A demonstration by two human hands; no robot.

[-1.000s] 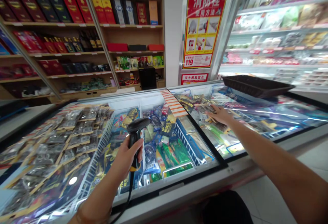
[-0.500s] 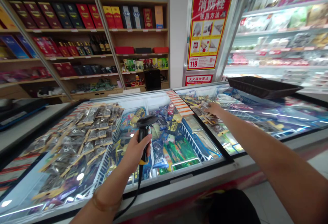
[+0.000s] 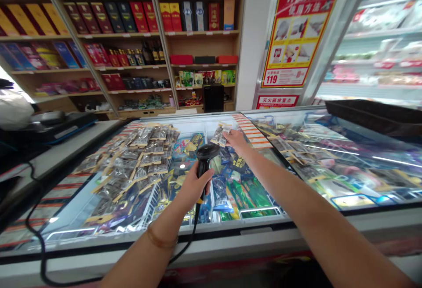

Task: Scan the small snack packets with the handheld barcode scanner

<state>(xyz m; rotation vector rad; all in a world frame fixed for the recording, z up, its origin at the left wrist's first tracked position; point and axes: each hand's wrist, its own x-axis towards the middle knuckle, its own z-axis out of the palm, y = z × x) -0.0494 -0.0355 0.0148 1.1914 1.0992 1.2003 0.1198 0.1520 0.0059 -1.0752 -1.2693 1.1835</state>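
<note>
My left hand [image 3: 195,183] is wrapped round the handle of a black barcode scanner [image 3: 205,156], held upright above the freezer with its cable hanging down. My right hand [image 3: 234,138] pinches a small clear packet [image 3: 220,135] with dark contents and a tan edge, just beyond the scanner's head and not touching it. Left of the scanner, many similar packets [image 3: 145,160] lie in overlapping rows on the freezer's glass lid. More packets [image 3: 293,149] lie on the right-hand side of the freezer. Below my hands, bagged goods [image 3: 244,193] fill white wire baskets.
A black tray [image 3: 372,114] rests on the freezer at the right. Beyond the freezer stand wooden shelves [image 3: 141,36] of boxes and bottles. A red poster [image 3: 301,28] hangs on the wall. At left, a counter [image 3: 99,135] carries dark equipment, and a cable [image 3: 36,231] runs down its front.
My right hand has moved left from the right-hand packets, bringing one packet over near the scanner. My left hand still holds the scanner. The camera view has turned left.
</note>
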